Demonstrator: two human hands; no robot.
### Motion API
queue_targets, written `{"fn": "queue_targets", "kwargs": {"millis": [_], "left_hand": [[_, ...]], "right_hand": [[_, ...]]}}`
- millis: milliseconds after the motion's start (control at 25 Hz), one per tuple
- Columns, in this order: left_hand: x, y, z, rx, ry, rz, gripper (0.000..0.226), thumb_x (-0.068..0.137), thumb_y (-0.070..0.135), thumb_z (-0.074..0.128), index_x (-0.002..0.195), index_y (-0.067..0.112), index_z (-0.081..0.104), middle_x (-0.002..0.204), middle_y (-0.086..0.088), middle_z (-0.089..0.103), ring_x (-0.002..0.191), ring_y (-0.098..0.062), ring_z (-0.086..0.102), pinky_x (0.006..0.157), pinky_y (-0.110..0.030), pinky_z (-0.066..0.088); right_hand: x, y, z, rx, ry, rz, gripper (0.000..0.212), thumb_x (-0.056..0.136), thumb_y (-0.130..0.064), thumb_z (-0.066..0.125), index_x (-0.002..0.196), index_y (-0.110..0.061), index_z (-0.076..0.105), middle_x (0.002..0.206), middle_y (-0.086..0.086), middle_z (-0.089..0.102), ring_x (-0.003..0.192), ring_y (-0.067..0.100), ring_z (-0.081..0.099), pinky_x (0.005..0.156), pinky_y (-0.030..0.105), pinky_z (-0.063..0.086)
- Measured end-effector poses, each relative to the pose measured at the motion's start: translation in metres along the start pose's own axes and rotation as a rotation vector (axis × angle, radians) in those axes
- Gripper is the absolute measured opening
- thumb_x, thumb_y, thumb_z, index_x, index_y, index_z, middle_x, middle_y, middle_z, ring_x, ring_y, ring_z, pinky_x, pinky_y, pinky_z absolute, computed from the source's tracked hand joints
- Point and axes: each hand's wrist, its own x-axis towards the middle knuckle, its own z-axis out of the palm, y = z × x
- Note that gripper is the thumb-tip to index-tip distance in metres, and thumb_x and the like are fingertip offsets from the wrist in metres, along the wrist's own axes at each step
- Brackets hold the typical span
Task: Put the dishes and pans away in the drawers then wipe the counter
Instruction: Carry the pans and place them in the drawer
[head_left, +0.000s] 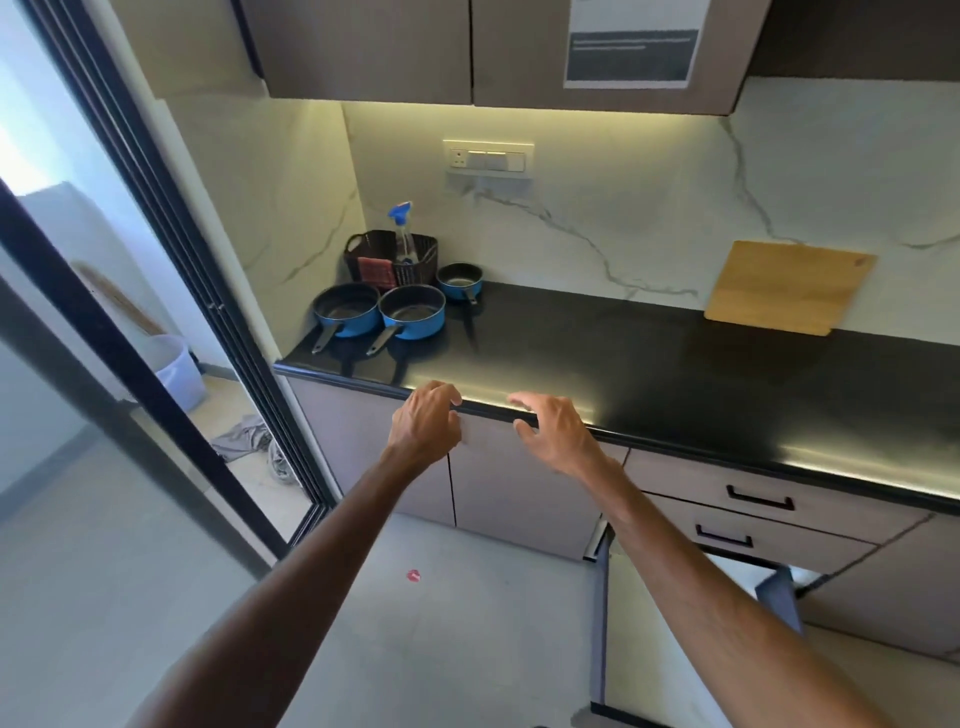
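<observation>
Three blue saucepans stand at the far left of the black counter (649, 358): a large one (347, 310), a second large one (413, 313) and a small one (459, 281) behind. Both my hands hover at the counter's front edge and hold nothing. My left hand (427, 420) has loosely curled fingers over the edge. My right hand (551, 431) is spread with relaxed fingers. A bottom drawer (675, 639) stands pulled open at the lower right, below two closed drawers (758, 501).
A dark basket (390, 258) behind the pans holds a spray bottle (402, 228) and a red cloth (375, 270). A wooden cutting board (789, 287) leans on the marble wall at right. A glass sliding door (156, 312) borders the left. Wall cabinets hang overhead.
</observation>
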Motion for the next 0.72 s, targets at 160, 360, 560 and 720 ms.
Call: {"fn": "queue_targets", "kwargs": {"millis": [160, 360, 560, 720], "left_hand": [[0.045, -0.040, 0.009, -0.011, -0.002, -0.056, 0.022, 0.096, 0.010, 0.060, 0.116, 0.015, 0.067, 0.128, -0.006, 0.064, 0.109, -0.018, 0.063, 0.077, -0.026, 0.052], [0.104, -0.095, 0.008, 0.016, 0.003, -0.156, 0.020, 0.094, 0.011, 0.059, 0.112, 0.015, 0.068, 0.120, -0.003, 0.065, 0.105, -0.017, 0.062, 0.073, -0.026, 0.048], [0.169, -0.158, -0.002, -0.002, 0.054, -0.268, 0.020, 0.091, 0.009, 0.057, 0.107, 0.016, 0.068, 0.114, -0.005, 0.066, 0.097, -0.017, 0.062, 0.075, -0.034, 0.057], [0.223, -0.201, -0.004, 0.050, 0.065, -0.344, 0.024, 0.091, 0.008, 0.059, 0.113, 0.010, 0.068, 0.119, -0.009, 0.063, 0.103, -0.020, 0.060, 0.071, -0.031, 0.052]], "right_hand": [[0.069, 0.010, 0.032, 0.042, -0.052, 0.004, 0.044, 0.096, -0.013, 0.067, 0.139, -0.007, 0.062, 0.138, 0.009, 0.066, 0.128, 0.021, 0.063, 0.105, 0.019, 0.040], [0.162, 0.007, 0.072, 0.129, -0.135, 0.037, 0.047, 0.097, -0.015, 0.067, 0.142, -0.007, 0.058, 0.139, 0.010, 0.065, 0.127, 0.021, 0.063, 0.103, 0.023, 0.047], [0.243, -0.009, 0.105, 0.215, -0.223, 0.059, 0.046, 0.096, -0.017, 0.069, 0.140, -0.008, 0.060, 0.136, 0.008, 0.067, 0.124, 0.018, 0.065, 0.097, 0.020, 0.048], [0.296, -0.016, 0.138, 0.303, -0.252, 0.158, 0.040, 0.095, -0.019, 0.071, 0.134, -0.010, 0.064, 0.129, 0.004, 0.071, 0.119, 0.015, 0.067, 0.092, 0.020, 0.050]]}}
